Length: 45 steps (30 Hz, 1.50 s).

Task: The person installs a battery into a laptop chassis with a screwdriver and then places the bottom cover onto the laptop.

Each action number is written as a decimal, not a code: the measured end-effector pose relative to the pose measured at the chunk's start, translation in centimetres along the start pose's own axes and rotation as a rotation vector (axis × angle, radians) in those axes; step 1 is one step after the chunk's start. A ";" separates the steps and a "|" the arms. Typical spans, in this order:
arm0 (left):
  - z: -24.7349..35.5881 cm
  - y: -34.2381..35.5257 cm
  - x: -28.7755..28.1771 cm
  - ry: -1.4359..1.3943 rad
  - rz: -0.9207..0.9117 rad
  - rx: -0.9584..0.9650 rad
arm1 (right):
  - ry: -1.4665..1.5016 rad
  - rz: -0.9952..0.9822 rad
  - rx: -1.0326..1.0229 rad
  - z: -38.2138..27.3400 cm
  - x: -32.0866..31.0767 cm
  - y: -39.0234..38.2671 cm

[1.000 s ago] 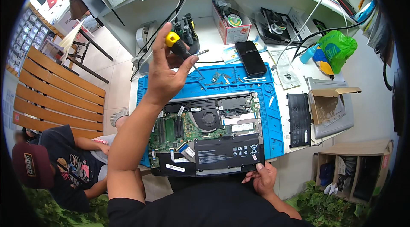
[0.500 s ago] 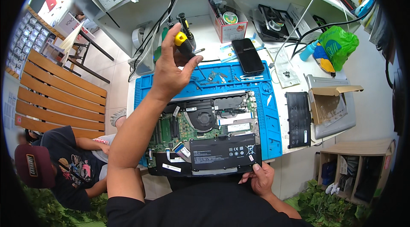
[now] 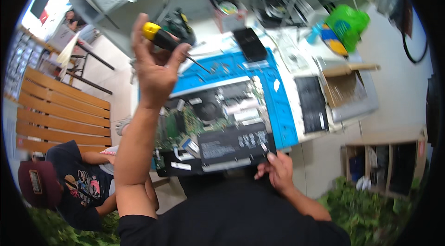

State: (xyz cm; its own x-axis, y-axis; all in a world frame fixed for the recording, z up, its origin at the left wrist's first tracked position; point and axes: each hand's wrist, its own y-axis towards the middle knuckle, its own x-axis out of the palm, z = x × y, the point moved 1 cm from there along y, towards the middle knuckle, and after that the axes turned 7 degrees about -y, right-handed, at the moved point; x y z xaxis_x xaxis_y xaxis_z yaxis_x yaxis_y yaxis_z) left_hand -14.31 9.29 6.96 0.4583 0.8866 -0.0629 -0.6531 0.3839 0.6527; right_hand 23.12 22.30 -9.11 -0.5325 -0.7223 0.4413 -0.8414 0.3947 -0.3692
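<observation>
My left hand [image 3: 157, 72] is raised over the back left part of the opened laptop, closed around a screwdriver [image 3: 166, 41] with a yellow and black handle. Its thin shaft slants down to the right, in the air over the blue work mat [image 3: 283, 121]. The laptop base [image 3: 164, 168] lies without its cover, showing a green circuit board [image 3: 187, 118], a round black fan [image 3: 209, 110] and a flat black battery [image 3: 232, 145] along the near side. My right hand [image 3: 279, 172] grips the laptop's near right corner, thumb on top; its other fingers are partly hidden.
A black phone [image 3: 250, 44] lies at the mat's far edge. Right of the mat are another flat black battery [image 3: 311, 104] and an open cardboard box [image 3: 345, 89]. A green plastic bag [image 3: 348, 26] stands farther back. A seated person [image 3: 81, 186] is close on my left.
The whole view has shifted and blurred. My left hand has moved left with the screwdriver, which now lies at a flatter slant. My right hand keeps hold of the laptop's corner.
</observation>
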 end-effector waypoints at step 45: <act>6.7 -17.2 10.6 -0.323 -0.111 -0.204 | 0.044 0.021 -0.115 0.3 -0.1 0.7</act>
State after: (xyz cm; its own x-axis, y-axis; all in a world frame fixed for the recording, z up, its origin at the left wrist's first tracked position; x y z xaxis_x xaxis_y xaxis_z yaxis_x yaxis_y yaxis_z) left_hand 5.80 10.40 0.12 0.6781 0.7220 0.1374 -0.6799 0.5453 0.4903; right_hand 22.68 22.49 -9.67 -0.5514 -0.6888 0.4707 -0.8338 0.4738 -0.2834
